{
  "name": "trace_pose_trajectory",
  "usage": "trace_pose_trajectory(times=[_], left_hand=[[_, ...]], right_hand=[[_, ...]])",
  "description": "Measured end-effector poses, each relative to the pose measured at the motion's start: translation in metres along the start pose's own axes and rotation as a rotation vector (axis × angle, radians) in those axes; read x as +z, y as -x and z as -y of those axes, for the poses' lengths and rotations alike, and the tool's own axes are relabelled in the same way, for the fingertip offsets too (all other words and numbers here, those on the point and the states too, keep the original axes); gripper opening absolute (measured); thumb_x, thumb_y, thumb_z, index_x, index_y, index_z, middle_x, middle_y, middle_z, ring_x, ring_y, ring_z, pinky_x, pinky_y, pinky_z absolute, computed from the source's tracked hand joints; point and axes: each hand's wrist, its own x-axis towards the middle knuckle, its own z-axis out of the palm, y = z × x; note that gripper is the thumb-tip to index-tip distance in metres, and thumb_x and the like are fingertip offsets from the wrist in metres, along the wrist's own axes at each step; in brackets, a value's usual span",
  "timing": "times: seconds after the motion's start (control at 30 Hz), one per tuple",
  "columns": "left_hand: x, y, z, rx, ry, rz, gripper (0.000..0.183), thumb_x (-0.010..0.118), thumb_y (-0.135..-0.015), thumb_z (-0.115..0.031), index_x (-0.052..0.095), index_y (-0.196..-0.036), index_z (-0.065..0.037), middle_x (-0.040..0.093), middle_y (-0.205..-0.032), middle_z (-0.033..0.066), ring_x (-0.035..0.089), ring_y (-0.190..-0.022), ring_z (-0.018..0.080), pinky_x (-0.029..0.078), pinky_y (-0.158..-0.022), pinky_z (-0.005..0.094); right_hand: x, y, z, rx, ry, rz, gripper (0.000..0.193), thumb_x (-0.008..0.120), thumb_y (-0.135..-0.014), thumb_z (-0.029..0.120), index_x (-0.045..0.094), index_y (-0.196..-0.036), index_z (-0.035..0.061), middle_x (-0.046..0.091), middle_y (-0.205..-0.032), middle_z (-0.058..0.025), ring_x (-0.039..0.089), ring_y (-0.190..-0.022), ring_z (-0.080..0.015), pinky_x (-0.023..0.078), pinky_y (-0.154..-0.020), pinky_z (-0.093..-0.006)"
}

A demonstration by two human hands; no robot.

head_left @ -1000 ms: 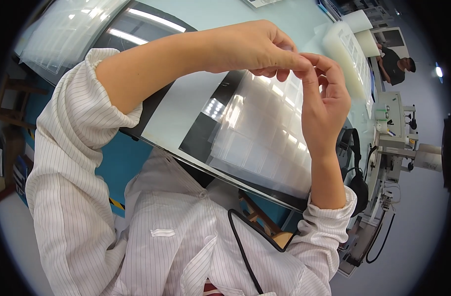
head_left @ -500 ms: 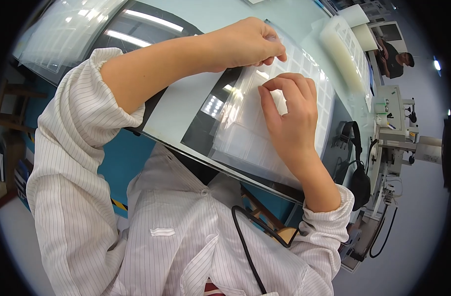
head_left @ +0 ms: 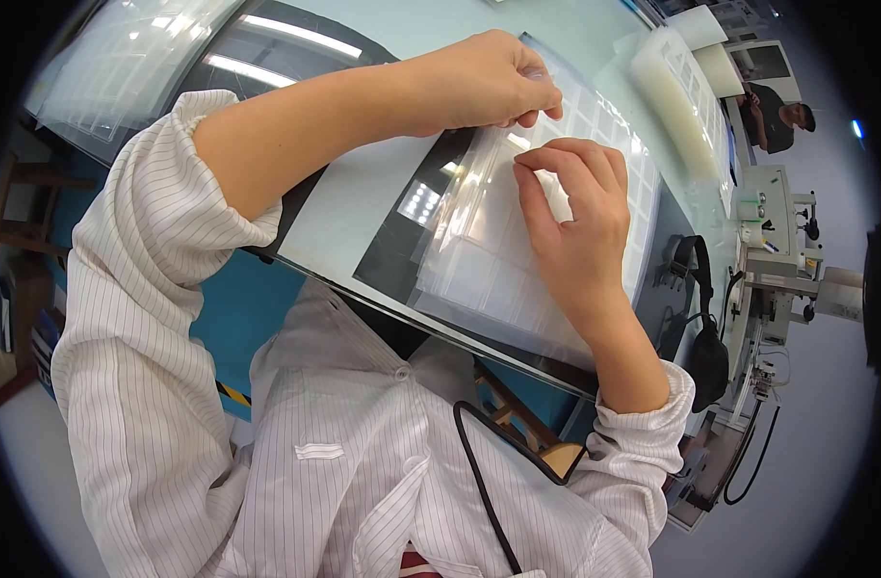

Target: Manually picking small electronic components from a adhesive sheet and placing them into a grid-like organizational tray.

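Note:
A stack of clear plastic sheets (head_left: 479,279) marked with a grid of pale squares lies on a dark board at the table's edge. Over its far part, my left hand (head_left: 508,82) is closed in a pinch with the wrist bent. My right hand (head_left: 583,207) hovers over the middle of the stack, thumb and index fingertip pressed together close to a shiny fold. Whatever sits in either pinch is too thin and clear to make out. Part of the stack is hidden beneath both hands.
More clear sheets (head_left: 123,72) lie far left, beside a dark glossy panel (head_left: 277,53). A thick pile of translucent sheets (head_left: 679,106) and white rolls (head_left: 715,69) stand beyond. A black strap (head_left: 699,265) lies right. Another person (head_left: 776,118) is in the background.
My right hand has shifted slightly to the right, its pinch kept closed. My left hand has stayed nearly in place.

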Motion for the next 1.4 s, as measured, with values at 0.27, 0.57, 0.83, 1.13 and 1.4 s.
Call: trace_pose_trajectory(times=[0.27, 0.57, 0.83, 1.13, 1.4], left_hand=[[0.002, 0.000, 0.000, 0.010, -0.011, -0.028, 0.027, 0.062, -0.090, -0.022, 0.072, -0.095, 0.003, 0.061, -0.076, 0.0054, 0.052, -0.069, 0.0127, 0.044, -0.068, 0.0271], [0.001, -0.002, 0.000, 0.039, -0.039, 0.002, 0.036, 0.068, -0.091, -0.032, 0.072, -0.096, 0.003, 0.063, -0.078, 0.0067, 0.056, -0.073, 0.0133, 0.046, -0.071, 0.0272], [0.011, 0.006, -0.005, 0.202, -0.082, 0.215, 0.040, 0.068, -0.095, -0.039, 0.073, -0.096, 0.001, 0.063, -0.076, 0.0034, 0.056, -0.070, 0.0108, 0.047, -0.070, 0.0252], [0.017, 0.007, -0.001, 0.124, 0.032, 0.070, 0.028, 0.058, -0.098, -0.019, 0.071, -0.109, 0.003, 0.063, -0.079, 0.0041, 0.049, -0.066, 0.0090, 0.044, -0.064, 0.0248], [0.019, 0.007, -0.002, 0.060, -0.034, 0.031, 0.028, 0.060, -0.097, -0.020, 0.071, -0.109, 0.003, 0.064, -0.081, 0.0041, 0.049, -0.066, 0.0085, 0.045, -0.065, 0.0233]], right_hand=[[0.001, 0.000, 0.003, 0.003, 0.016, 0.001, 0.015, 0.075, -0.082, 0.002, 0.072, -0.097, 0.0044, 0.067, -0.100, -0.0082, 0.058, -0.097, -0.0272, 0.047, -0.086, -0.0359], [-0.005, -0.005, 0.002, 0.006, -0.020, -0.031, 0.010, 0.072, -0.084, 0.001, 0.066, -0.093, 0.0034, 0.066, -0.099, -0.0078, 0.058, -0.094, -0.0242, 0.045, -0.080, -0.0334], [-0.032, -0.004, -0.015, 0.185, -0.244, -0.101, 0.008, 0.066, -0.096, 0.006, 0.067, -0.102, -0.0004, 0.064, -0.099, -0.0024, 0.055, -0.082, -0.0090, 0.041, -0.072, -0.0237], [-0.021, 0.014, -0.012, 0.100, 0.033, 0.040, 0.008, 0.073, -0.085, 0.003, 0.070, -0.092, 0.0012, 0.068, -0.100, -0.0082, 0.061, -0.094, -0.0264, 0.049, -0.084, -0.0360], [-0.017, 0.020, -0.012, 0.083, 0.029, -0.011, 0.011, 0.075, -0.083, 0.003, 0.070, -0.093, 0.0026, 0.068, -0.101, -0.0084, 0.060, -0.096, -0.0278, 0.049, -0.084, -0.0362]])
